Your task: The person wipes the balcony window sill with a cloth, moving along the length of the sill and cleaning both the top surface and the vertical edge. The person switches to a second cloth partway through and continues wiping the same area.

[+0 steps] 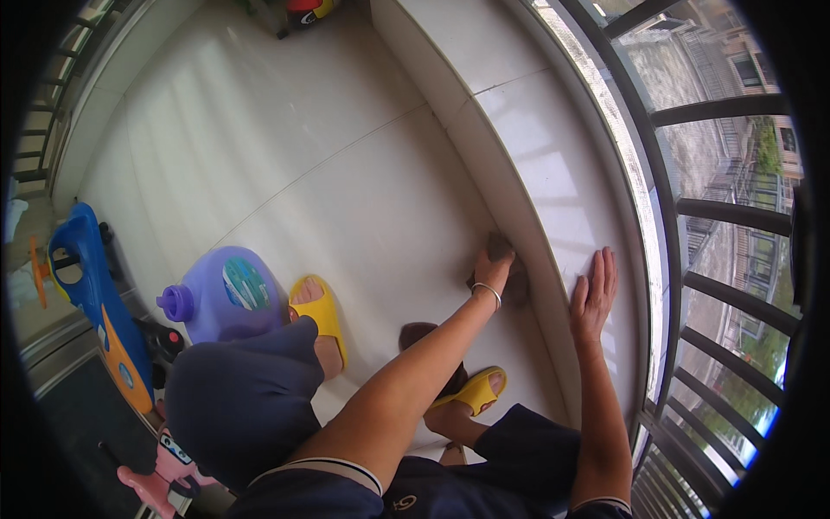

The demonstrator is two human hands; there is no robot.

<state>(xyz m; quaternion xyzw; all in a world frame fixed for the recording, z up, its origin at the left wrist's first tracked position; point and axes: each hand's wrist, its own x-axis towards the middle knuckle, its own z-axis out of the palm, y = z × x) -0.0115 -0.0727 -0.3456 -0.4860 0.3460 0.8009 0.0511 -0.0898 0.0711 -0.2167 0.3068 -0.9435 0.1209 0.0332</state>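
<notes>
My left hand [494, 265], with a bangle at its wrist, is closed on a dark cloth [500, 244]. It presses the cloth to the tiled floor, against the foot of the low ledge. Part of the cloth is hidden by the hand. My right hand [595, 300] rests palm down on top of the tiled ledge [538, 152], fingers extended and nothing held. Yellow slippers [334, 324] are on my feet. A dark brown object, possibly a slipper [415, 333], lies under my left forearm, partly hidden.
A purple jug with a screw cap [214, 295] stands beside my left foot. At the left are a blue and orange ride-on toy [94, 279] and a pink toy [159, 477]. Metal railing bars [733, 211] run along the right. A red and black object [305, 13] is at the top.
</notes>
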